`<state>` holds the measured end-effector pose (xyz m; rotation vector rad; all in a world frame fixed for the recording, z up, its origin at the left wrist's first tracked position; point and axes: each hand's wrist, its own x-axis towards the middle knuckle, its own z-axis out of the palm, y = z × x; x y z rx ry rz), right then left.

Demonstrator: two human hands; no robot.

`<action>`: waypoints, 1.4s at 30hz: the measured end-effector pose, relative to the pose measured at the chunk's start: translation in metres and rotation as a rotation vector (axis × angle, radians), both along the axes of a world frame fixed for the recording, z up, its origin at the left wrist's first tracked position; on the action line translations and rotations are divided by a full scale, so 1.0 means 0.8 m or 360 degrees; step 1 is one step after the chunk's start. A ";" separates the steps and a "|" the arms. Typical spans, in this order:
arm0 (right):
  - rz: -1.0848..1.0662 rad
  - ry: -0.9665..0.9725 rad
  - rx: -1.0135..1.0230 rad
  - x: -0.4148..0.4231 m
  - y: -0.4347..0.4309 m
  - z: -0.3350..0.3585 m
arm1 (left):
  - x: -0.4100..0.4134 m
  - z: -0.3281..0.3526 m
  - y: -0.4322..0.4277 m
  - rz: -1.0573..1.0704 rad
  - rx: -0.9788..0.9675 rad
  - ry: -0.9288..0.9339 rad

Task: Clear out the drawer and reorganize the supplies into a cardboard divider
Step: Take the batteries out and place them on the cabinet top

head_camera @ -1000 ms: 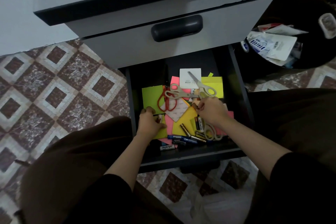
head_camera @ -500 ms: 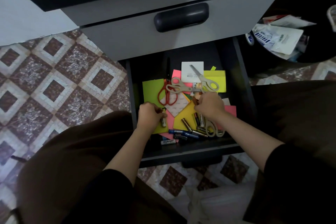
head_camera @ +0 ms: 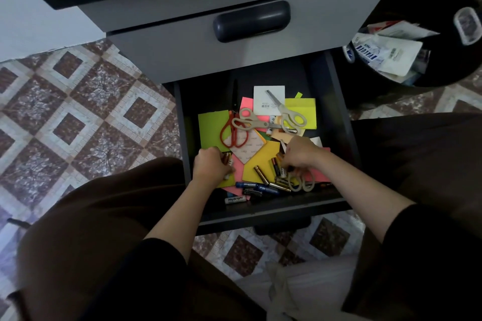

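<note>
The open dark drawer (head_camera: 263,207) holds coloured sticky notes (head_camera: 211,129), beige scissors (head_camera: 289,116), red scissors (head_camera: 233,133) and several loose batteries (head_camera: 260,174). My left hand (head_camera: 210,165) is at the drawer's left, fingers curled round batteries (head_camera: 229,160). My right hand (head_camera: 300,152) reaches in on the right, fingers bent down onto batteries (head_camera: 280,168) beside another beige scissors handle (head_camera: 300,184); whether it grips any is hidden. No cardboard divider is in view.
A shut grey drawer with a dark handle (head_camera: 251,21) overhangs the open one. A black bin (head_camera: 422,34) with paper waste stands at the right. My knees flank the drawer over a patterned tile floor (head_camera: 78,117). A white bag (head_camera: 300,292) lies below.
My right hand slid back from the scissors toward the batteries near the drawer's front. My left hand has closed round batteries at the left. The view shifted closer.
</note>
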<state>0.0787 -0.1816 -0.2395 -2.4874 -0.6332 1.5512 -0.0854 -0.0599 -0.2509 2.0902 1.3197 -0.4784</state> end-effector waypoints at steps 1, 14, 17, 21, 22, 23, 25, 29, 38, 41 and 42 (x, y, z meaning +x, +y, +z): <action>-0.0018 0.0003 0.0001 0.000 -0.001 0.000 | 0.001 0.001 0.000 -0.0011 -0.0004 0.0029; -0.0051 -0.0374 0.0030 -0.041 -0.008 -0.004 | 0.005 -0.007 -0.009 0.0127 -0.0023 0.0024; -0.0052 -0.0411 0.0064 -0.040 -0.006 -0.006 | 0.004 -0.009 -0.008 0.0136 -0.0033 0.0009; 0.0091 -0.0425 0.0089 -0.049 -0.002 -0.005 | 0.003 -0.012 -0.006 0.0140 -0.0061 -0.0015; 0.0116 -0.0441 0.0078 -0.051 -0.002 -0.006 | 0.003 -0.012 -0.005 0.0139 -0.0069 -0.0017; 0.0138 -0.0471 0.0071 -0.053 -0.001 -0.006 | 0.004 -0.013 -0.005 0.0137 -0.0077 -0.0019; 0.0151 -0.0538 0.0037 -0.052 0.000 -0.006 | 0.004 -0.013 -0.004 0.0144 -0.0095 -0.0021; 0.0125 -0.0585 -0.0088 -0.044 0.001 -0.006 | 0.005 -0.013 -0.003 0.0176 -0.0116 -0.0006; 0.0194 -0.0530 -0.0050 -0.047 0.004 -0.004 | 0.007 -0.016 -0.002 0.0155 -0.0133 -0.0007; 0.0223 -0.0605 0.0033 -0.048 0.005 -0.004 | 0.007 -0.014 -0.002 0.0152 -0.0139 0.0000; 0.0230 -0.0634 0.0058 -0.049 0.005 -0.006 | 0.007 -0.013 -0.002 0.0153 -0.0139 0.0002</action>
